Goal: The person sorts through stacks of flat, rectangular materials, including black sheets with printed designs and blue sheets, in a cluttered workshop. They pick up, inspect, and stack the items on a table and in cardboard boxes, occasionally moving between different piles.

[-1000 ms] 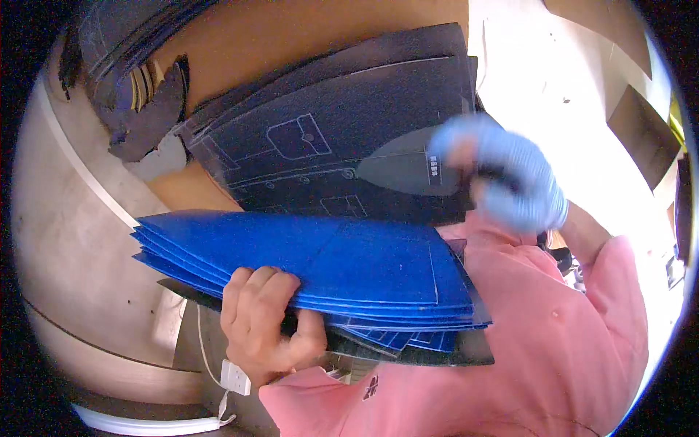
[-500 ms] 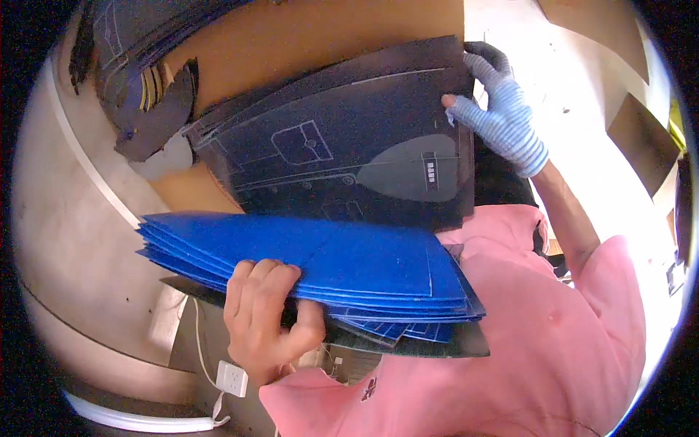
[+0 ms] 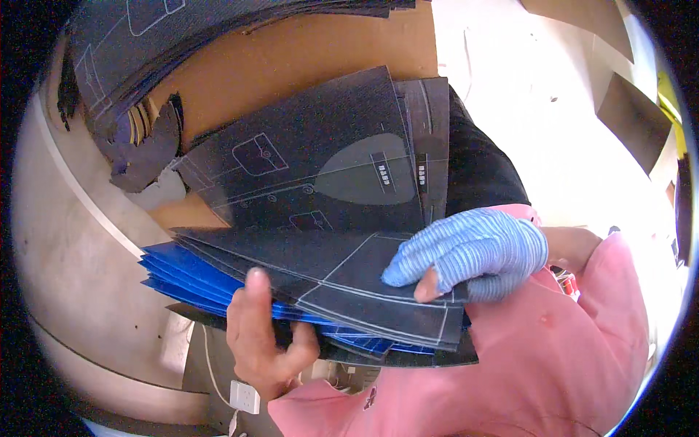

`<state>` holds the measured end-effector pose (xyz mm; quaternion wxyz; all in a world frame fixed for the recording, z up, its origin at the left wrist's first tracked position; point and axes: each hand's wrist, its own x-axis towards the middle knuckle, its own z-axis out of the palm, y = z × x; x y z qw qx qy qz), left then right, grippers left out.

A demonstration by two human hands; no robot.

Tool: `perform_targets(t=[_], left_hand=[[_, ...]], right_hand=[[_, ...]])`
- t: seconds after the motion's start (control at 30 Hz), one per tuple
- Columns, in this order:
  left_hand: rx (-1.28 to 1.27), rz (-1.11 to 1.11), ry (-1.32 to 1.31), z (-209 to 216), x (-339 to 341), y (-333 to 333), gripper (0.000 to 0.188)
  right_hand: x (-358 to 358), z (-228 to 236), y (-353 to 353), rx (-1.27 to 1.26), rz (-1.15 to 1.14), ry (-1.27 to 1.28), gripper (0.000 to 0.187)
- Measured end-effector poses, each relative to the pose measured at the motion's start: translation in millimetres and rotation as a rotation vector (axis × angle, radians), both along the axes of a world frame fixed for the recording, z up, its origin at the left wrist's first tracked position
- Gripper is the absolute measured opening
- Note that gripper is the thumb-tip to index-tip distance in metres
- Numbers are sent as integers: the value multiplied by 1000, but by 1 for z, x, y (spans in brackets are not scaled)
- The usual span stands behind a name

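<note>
Your right hand (image 3: 480, 251), in a striped blue glove, pinches the right end of the dark outlined panels (image 3: 349, 255). Your bare left hand (image 3: 263, 339) clasps the near edge of the blue panels (image 3: 193, 273), its index finger raised (whether that fingertip presses cannot be told). The dark outlined panels lie across the blue ones. Expect thin, light, bendable sheets, likely to sag and slide layer over layer; take hold along an edge, several layers deep, supporting the middle. Beyond, a printed dark stack (image 3: 291, 175) lies over brown board (image 3: 349, 51).
</note>
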<state>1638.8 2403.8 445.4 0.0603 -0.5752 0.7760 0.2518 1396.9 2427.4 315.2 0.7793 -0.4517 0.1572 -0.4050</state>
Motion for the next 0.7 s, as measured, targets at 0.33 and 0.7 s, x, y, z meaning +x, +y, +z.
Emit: perform_targets(t=[0.33, 0.7], left_hand=[[49, -355, 156, -1, 7, -24, 26], [-12, -370, 154, -6, 6, -21, 27]], right_hand=[[-15, -20, -31, 747, -164, 147, 43], [-12, -57, -37, 610, -200, 687, 53]])
